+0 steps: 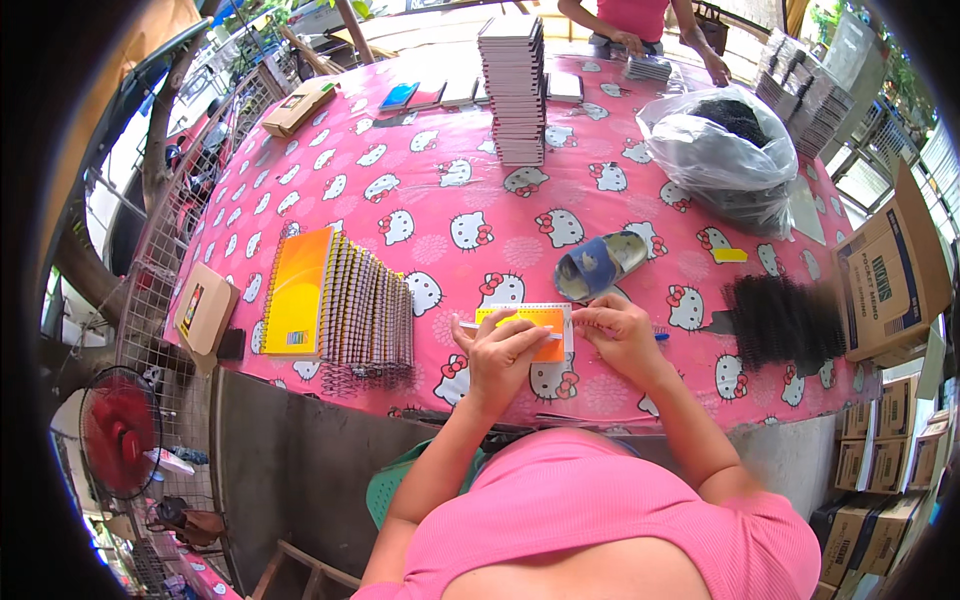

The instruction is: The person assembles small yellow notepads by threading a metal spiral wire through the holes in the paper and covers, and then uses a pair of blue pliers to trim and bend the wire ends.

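A small orange-and-yellow memo pad with punched holes along its edges lies on the table in front of me. My left hand rests over it with bent fingers, holding it down; a thin pale stick-like thing shows between the fingers. At the pad's right edge my right hand is closed in a pinch, but what lies between the fingertips is too small to make out. Just beyond the pad sits a blue slipper. The tip of a blue pen pokes out beside my right hand.
Spiral notebooks with yellow covers are stacked at the left. A heap of black wire coils and an open carton are at right. Farther back stand a tall pad stack, a plastic bag of black coils and another person.
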A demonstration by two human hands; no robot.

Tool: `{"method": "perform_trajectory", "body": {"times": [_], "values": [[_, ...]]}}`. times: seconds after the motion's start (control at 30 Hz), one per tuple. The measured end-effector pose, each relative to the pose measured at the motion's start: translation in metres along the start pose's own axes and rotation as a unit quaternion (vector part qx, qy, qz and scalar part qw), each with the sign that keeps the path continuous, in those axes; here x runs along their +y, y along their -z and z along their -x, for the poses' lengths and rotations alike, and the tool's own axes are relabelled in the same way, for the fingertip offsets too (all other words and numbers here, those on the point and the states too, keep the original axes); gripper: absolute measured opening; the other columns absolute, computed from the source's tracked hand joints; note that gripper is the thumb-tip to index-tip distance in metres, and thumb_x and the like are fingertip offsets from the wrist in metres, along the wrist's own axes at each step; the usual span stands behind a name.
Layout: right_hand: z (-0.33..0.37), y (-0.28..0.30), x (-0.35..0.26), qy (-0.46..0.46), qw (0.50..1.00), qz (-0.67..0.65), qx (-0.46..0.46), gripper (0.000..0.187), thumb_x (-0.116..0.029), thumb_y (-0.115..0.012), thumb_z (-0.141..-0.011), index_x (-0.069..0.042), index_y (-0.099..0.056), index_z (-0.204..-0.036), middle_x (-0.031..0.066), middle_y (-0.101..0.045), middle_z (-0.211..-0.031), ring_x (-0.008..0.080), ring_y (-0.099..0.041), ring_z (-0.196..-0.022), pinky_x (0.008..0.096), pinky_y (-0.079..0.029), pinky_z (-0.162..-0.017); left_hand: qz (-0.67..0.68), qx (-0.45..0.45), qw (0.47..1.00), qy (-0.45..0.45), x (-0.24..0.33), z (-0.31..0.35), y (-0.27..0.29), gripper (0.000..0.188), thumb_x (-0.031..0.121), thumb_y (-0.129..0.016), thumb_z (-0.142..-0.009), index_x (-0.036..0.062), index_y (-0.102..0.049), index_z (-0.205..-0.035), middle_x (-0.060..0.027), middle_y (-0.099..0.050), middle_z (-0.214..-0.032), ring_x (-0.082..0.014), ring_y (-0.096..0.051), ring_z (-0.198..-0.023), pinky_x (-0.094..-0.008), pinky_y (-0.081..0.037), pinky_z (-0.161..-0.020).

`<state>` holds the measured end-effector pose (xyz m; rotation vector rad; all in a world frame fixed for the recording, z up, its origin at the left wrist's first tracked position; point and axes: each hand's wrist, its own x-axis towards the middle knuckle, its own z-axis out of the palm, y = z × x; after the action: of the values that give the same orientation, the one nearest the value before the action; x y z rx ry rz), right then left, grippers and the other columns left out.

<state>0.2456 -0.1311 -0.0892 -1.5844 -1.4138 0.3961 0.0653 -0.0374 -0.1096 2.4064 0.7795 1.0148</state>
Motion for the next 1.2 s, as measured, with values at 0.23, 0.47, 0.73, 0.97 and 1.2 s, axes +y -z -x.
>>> {"method": "perform_trajectory", "body": {"times": [0.23, 0.47, 0.73, 0.97, 1.2], "values": [[-0.009, 0.007, 0.005, -0.037, 0.988, -0.033, -0.143, 0.019, -0.008, -0.069, -0.078, -0.005, -0.066, -0.097, 0.0089, -0.062, -0.086, 0.0183, -0.059, -0.073, 0.029, -0.046, -0.066, -0.001, 0.015, 1.0, 0.008, 0.0, 0.002, -0.003, 0.014, 0.026, -0.071, -0.076, 0.0214, -0.073, -0.089, 0.0066, -0.068, -0.084, -0.0136, -0.059, -0.093, -0.0596, -0.011, -0.101], [-0.003, -0.008, -0.005, 0.0, 0.991, 0.092, -0.093, 0.024, -0.018, -0.067, -0.081, -0.01, -0.055, -0.101, 0.008, -0.057, -0.089, 0.0281, -0.061, -0.075, 0.0372, -0.049, -0.065, -0.015, 0.002, 0.999, 0.033, -0.004, -0.001, 0.003, 0.016, 0.024, -0.071, -0.076, 0.0163, -0.07, -0.09, 0.0021, -0.068, -0.087, -0.0133, -0.06, -0.09, -0.0499, -0.021, -0.1], [-0.004, -0.015, -0.022, 0.052, 0.986, 0.154, -0.027, 0.015, -0.017, -0.064, -0.082, -0.007, -0.055, -0.09, 0.0094, -0.055, -0.086, 0.0308, -0.06, -0.08, 0.0416, -0.049, -0.063, -0.022, -0.027, 0.998, 0.045, -0.003, 0.002, 0.005, 0.016, 0.023, -0.071, -0.076, 0.016, -0.07, -0.09, 0.0022, -0.067, -0.092, -0.0149, -0.059, -0.094, -0.0572, -0.018, -0.101], [-0.004, -0.022, -0.021, 0.021, 0.989, 0.142, -0.039, 0.013, -0.012, -0.064, -0.079, -0.006, -0.056, -0.088, 0.0088, -0.055, -0.085, 0.0296, -0.059, -0.081, 0.0414, -0.049, -0.063, -0.001, -0.016, 0.999, 0.048, -0.004, 0.003, 0.004, 0.019, 0.018, -0.074, -0.073, 0.013, -0.071, -0.09, -0.0019, -0.068, -0.089, -0.0176, -0.061, -0.091, -0.045, -0.025, -0.098], [-0.005, -0.023, -0.024, 0.057, 0.986, 0.152, -0.046, 0.009, -0.008, -0.063, -0.076, -0.006, -0.057, -0.083, 0.009, -0.056, -0.083, 0.0285, -0.06, -0.08, 0.0404, -0.049, -0.063, 0.002, -0.015, 0.999, 0.044, -0.008, 0.006, 0.002, 0.022, 0.023, -0.072, -0.075, 0.014, -0.069, -0.095, 0.001, -0.067, -0.088, -0.0153, -0.06, -0.087, -0.0493, -0.026, -0.097]]}}
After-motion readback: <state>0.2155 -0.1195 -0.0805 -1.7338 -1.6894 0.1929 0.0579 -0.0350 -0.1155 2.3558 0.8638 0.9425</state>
